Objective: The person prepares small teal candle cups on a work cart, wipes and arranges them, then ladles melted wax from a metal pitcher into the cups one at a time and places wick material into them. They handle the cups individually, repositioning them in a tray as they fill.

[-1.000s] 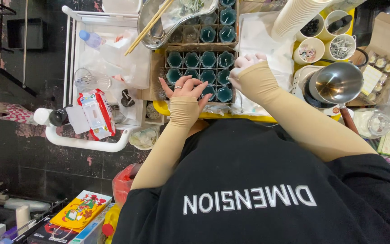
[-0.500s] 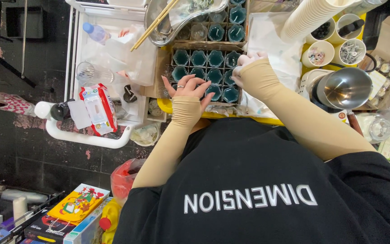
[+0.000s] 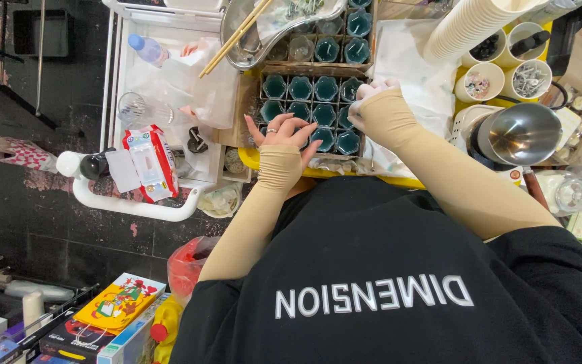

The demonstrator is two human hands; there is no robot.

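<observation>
A wooden crate [image 3: 304,69] holds several small cups of dark teal liquid [image 3: 325,87] in rows. My left hand [image 3: 283,133], in a beige sleeve and wearing a ring, hovers over the crate's near-left cups with its fingers spread and nothing in it. My right hand [image 3: 372,94], in a pale glove and beige sleeve, rests at the crate's right edge beside a white cloth [image 3: 412,67]. Its fingers are curled away, so I cannot see what they hold.
A metal bowl with chopsticks [image 3: 247,34] sits behind the crate. At right are a stack of paper cups [image 3: 469,27], small tubs [image 3: 479,84] and a steel pot [image 3: 516,131]. A white cart [image 3: 136,202] at left holds a bottle [image 3: 146,48] and a wipes pack [image 3: 148,162].
The view has drifted a little, so the table sits slightly lower in frame. Both hands stay over the crate; my left hand's fingers have spread slightly.
</observation>
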